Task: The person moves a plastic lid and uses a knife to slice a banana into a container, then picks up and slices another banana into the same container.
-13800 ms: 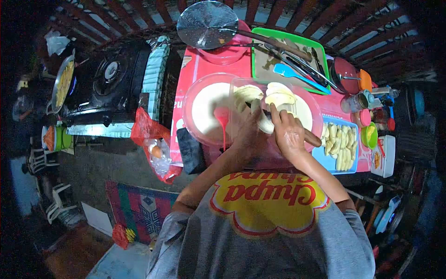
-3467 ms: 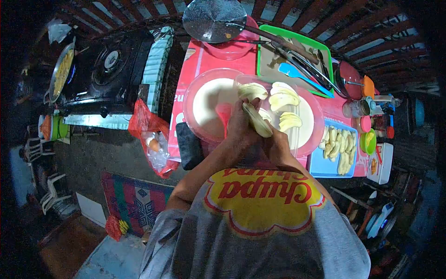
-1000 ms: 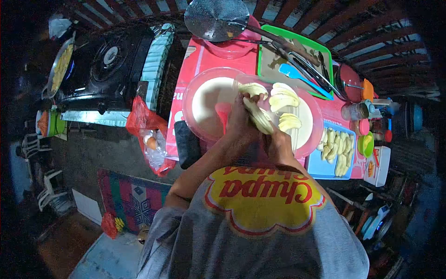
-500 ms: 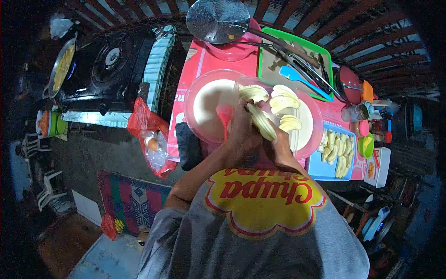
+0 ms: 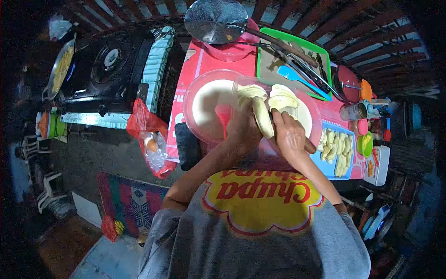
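Note:
My left hand (image 5: 244, 125) grips a peeled banana (image 5: 263, 118) that tilts over a clear plastic container. Close beside the banana, my right hand (image 5: 291, 134) is closed around a knife with a brown handle (image 5: 309, 146). The handle sticks out below the palm, and most of the blade is hidden by the fingers and the banana. Fanned banana slices (image 5: 282, 96) and another sliced piece (image 5: 251, 91) lie just beyond my hands. Left of my left hand stands a pink bowl of pale batter (image 5: 206, 100) with a red-pink utensil (image 5: 223, 114) in it.
Peeled bananas (image 5: 341, 151) fill a blue tray (image 5: 318, 169) at right. A green-rimmed tray (image 5: 267, 69) holds a blue spatula (image 5: 304, 81) and tongs. At left are a stove (image 5: 88, 88), a frying pan (image 5: 62, 65) and a red bag (image 5: 141, 123). Jars (image 5: 355, 111) stand far right.
My right hand has moved right, away from my left hand, and the knife handle now shows. The banana in my left hand stands more upright.

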`<state>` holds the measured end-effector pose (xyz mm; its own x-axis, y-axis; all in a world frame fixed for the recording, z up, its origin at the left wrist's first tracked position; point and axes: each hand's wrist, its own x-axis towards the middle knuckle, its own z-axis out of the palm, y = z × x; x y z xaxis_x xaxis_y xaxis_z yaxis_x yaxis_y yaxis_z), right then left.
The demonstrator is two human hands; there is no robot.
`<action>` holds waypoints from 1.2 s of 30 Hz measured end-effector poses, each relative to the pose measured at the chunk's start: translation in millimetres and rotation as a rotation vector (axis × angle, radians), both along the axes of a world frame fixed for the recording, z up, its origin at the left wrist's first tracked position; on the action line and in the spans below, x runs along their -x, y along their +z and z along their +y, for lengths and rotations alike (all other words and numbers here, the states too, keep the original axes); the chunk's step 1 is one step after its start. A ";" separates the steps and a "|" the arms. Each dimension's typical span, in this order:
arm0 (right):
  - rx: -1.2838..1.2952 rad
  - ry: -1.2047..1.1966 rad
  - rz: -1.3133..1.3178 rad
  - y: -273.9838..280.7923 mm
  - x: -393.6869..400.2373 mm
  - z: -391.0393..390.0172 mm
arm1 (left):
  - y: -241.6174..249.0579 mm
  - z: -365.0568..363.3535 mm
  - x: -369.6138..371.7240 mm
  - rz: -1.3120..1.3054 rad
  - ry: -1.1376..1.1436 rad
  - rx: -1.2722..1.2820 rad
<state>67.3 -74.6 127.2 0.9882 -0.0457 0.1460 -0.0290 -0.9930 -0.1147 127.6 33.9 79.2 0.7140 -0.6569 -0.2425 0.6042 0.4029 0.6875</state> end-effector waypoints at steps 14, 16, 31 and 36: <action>-0.838 -0.303 0.402 20.8 39.8 -51.1 | 9.3 28.5 17.0 -0.350 -0.591 -0.350; -1.006 -0.175 0.333 1.5 43.2 -48.9 | 7.1 19.0 18.9 -0.816 -0.625 -0.399; -1.782 -0.597 0.208 -13.0 65.7 -20.1 | 6.8 19.5 31.9 -0.022 -0.124 -0.217; -1.833 -0.730 0.221 -15.7 72.5 -24.0 | 3.5 19.3 38.7 0.051 -0.158 -0.170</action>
